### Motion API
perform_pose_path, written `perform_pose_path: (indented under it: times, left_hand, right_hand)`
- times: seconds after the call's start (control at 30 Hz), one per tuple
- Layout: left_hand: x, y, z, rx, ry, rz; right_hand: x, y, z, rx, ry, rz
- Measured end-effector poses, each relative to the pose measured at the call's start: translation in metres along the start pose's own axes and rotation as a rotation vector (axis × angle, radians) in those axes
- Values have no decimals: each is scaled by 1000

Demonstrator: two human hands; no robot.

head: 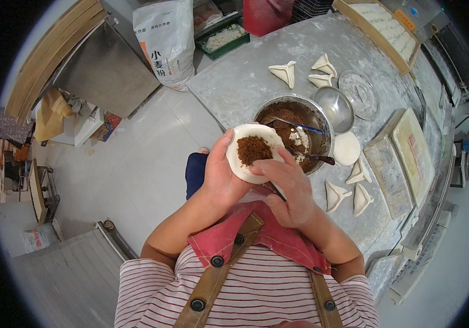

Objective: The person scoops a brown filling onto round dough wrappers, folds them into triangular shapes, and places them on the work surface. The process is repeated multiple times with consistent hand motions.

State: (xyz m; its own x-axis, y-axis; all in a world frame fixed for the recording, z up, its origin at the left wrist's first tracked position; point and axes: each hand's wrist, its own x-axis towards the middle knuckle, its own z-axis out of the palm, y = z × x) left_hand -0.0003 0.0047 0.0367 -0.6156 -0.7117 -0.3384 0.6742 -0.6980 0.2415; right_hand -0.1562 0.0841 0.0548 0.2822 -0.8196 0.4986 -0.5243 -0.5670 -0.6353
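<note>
A flat dough round (pixel 237 159) rests on my left hand (pixel 226 182), thumb over its left edge. Crumbly brown filling (pixel 255 150) is heaped in its middle. My right hand (pixel 289 186), slightly blurred, is over the round's lower right side; its fingers are apart, with fingertips by the filling. Just beyond, a steel mixing bowl (pixel 320 141) contains more brown filling (pixel 281 117). Two utensils lean in it: one with a blue handle (pixel 306 127), one with a dark handle (pixel 320 158). Another dough round (pixel 347 148) lies against the bowl's right side.
Folded three-cornered dough pieces (pixel 284 74) (pixel 336 196) lie on the floury metal table (pixel 234 78). Beyond the mixing bowl are a smaller steel bowl (pixel 335 108) and a round lid (pixel 358 95). Rectangular boxes (pixel 413 151) stand at right. A flour sack (pixel 166 45) stands left of the table.
</note>
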Motion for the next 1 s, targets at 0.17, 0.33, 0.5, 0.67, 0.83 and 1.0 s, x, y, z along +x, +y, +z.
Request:
perform_pose_path:
  times: [0.17, 0.33, 0.5, 0.67, 0.83, 1.0]
  left_hand:
    - [1, 0, -3, -36, 15, -13]
    - [2, 0, -3, -52, -15, -44]
    - [0, 5, -5, -62, -19, -32]
    - [-1, 3, 3, -66, -23, -61]
    - [-7, -3, 6, -69, -77, -181]
    - [-4, -9, -15, -62, -120, -181]
  right_hand:
    - [-12, 1, -14, 32, 84, -8]
    - [-15, 6, -7, -15, 88, 18]
    - [-33, 15, -20, -64, 169, 59]
    - [-42, 20, -17, 37, 201, 353]
    - [-22, 20, -14, 233, 53, 518]
    - [-17, 28, -12, 290, -31, 479]
